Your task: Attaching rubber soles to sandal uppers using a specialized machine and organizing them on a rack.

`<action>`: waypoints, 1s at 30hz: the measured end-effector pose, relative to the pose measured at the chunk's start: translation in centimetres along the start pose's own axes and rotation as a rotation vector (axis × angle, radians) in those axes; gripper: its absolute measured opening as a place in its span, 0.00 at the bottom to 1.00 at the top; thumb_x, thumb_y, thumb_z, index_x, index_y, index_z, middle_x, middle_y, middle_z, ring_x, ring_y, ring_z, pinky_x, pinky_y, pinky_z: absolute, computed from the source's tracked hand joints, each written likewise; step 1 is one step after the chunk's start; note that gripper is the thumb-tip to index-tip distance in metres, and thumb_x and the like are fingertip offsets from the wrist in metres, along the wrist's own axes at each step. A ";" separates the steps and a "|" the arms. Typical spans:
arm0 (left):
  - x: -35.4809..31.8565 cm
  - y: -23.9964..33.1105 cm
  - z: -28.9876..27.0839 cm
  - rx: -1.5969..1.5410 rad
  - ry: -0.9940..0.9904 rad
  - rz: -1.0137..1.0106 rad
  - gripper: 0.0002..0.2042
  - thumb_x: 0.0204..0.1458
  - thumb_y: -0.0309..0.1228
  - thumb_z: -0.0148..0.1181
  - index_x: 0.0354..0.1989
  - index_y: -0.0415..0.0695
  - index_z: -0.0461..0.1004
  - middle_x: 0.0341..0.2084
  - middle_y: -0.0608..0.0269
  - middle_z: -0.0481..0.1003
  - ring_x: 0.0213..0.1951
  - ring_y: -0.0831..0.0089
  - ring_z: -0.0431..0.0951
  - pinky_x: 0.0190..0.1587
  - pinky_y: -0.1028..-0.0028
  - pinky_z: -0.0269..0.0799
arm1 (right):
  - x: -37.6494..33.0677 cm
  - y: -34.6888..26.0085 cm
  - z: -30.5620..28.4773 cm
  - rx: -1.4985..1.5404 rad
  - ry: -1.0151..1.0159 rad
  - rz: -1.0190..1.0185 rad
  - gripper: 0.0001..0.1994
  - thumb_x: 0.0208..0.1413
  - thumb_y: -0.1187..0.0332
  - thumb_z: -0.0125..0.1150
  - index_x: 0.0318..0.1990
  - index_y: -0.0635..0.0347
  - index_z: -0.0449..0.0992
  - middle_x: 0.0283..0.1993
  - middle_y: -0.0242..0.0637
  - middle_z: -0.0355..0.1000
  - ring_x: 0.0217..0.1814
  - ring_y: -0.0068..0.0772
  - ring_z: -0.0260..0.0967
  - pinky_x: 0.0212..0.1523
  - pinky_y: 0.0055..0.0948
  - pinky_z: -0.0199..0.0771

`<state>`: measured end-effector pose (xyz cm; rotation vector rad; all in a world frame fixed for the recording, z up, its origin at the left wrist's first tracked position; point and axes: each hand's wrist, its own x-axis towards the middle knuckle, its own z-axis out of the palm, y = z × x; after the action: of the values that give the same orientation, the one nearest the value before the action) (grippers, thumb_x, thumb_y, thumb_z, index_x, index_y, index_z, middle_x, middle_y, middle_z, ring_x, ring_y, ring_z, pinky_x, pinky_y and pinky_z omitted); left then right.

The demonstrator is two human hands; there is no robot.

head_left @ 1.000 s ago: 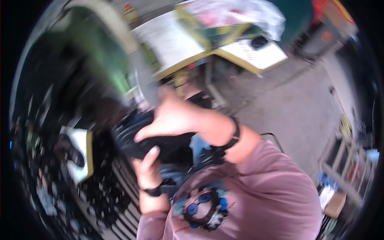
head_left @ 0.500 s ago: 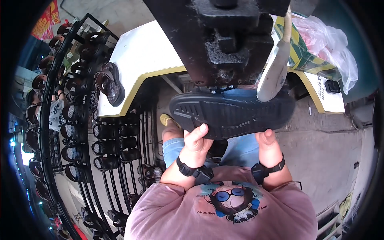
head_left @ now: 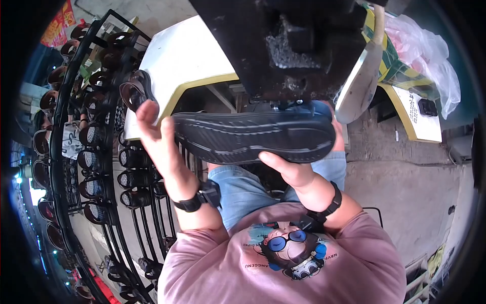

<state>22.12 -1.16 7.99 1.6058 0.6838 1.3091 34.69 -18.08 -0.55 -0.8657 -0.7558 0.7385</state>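
Note:
A black sandal [head_left: 253,137] lies across the space above my lap, its ridged sole turned up. My right hand [head_left: 296,175] grips its near edge from below, thumb against the sole and the other fingers hidden underneath. At the sandal's left end is my left hand [head_left: 161,144], fingers apart; whether its thumb touches the sole's edge I cannot tell. Just beyond the sandal rises a dark machine head [head_left: 293,61], with a pale paddle-shaped lever [head_left: 358,86] hanging at its right side.
A finished-looking sandal [head_left: 136,91] rests at the left edge of the white table [head_left: 187,50]. Black racks [head_left: 63,152] filled with sandals stand on the left. At the right are a plastic bag [head_left: 417,45] and a small black box [head_left: 428,107] on the tabletop.
The sandal has shifted left, and its sole is turned differently. My left hand has left its near edge and moved left with spread fingers; my right hand has moved left and now grips it.

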 end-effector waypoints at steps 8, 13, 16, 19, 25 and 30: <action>-2.2 2.2 4.4 0.231 -0.802 -0.104 0.20 0.37 0.33 0.78 0.36 0.36 0.76 0.29 0.64 0.78 0.32 0.78 0.76 0.38 0.77 0.72 | 2.4 -1.2 -1.4 -0.167 -0.248 -0.011 0.22 0.47 0.78 0.69 0.51 0.62 0.74 0.51 0.37 0.74 0.52 0.30 0.71 0.54 0.30 0.72; -7.6 -0.7 5.7 -0.512 -0.446 -0.405 0.16 0.49 0.23 0.69 0.45 0.35 0.71 0.38 0.61 0.78 0.41 0.77 0.77 0.47 0.77 0.73 | -0.6 -1.3 -2.1 -0.490 0.132 -0.107 0.29 0.38 0.66 0.79 0.51 0.61 0.74 0.48 0.41 0.69 0.49 0.39 0.70 0.50 0.33 0.71; -10.3 -1.3 6.7 -0.715 -0.301 -0.461 0.15 0.53 0.24 0.65 0.48 0.37 0.70 0.42 0.61 0.77 0.44 0.77 0.76 0.50 0.75 0.72 | -0.9 -3.3 -3.1 -0.888 0.192 -0.306 0.33 0.34 0.58 0.80 0.51 0.59 0.75 0.46 0.42 0.69 0.45 0.41 0.70 0.46 0.33 0.71; -11.3 -1.0 7.6 -0.800 -0.257 -0.493 0.14 0.56 0.24 0.62 0.50 0.39 0.69 0.44 0.62 0.76 0.46 0.76 0.75 0.52 0.74 0.71 | 0.5 -7.8 -5.0 -1.141 0.081 -0.350 0.32 0.32 0.56 0.78 0.49 0.56 0.78 0.39 0.39 0.71 0.40 0.38 0.71 0.41 0.32 0.73; -7.6 0.7 5.8 -0.686 -0.283 -0.503 0.16 0.52 0.25 0.66 0.48 0.39 0.69 0.42 0.62 0.76 0.44 0.77 0.75 0.50 0.74 0.72 | 2.8 -11.0 -3.2 -1.155 -0.112 -0.138 0.23 0.36 0.60 0.79 0.38 0.65 0.80 0.27 0.44 0.75 0.31 0.41 0.76 0.36 0.30 0.74; -1.7 0.6 -0.2 -0.273 -0.092 0.170 0.20 0.44 0.25 0.72 0.45 0.38 0.70 0.37 0.59 0.79 0.41 0.71 0.79 0.45 0.72 0.75 | 0.7 -4.1 -0.1 -1.081 -0.056 -0.263 0.30 0.41 0.61 0.77 0.51 0.65 0.73 0.49 0.47 0.73 0.43 0.40 0.74 0.44 0.34 0.75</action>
<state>21.40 -2.83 7.72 1.5135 0.3021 1.3753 36.13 -19.36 3.14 -1.6660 -1.3182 0.0585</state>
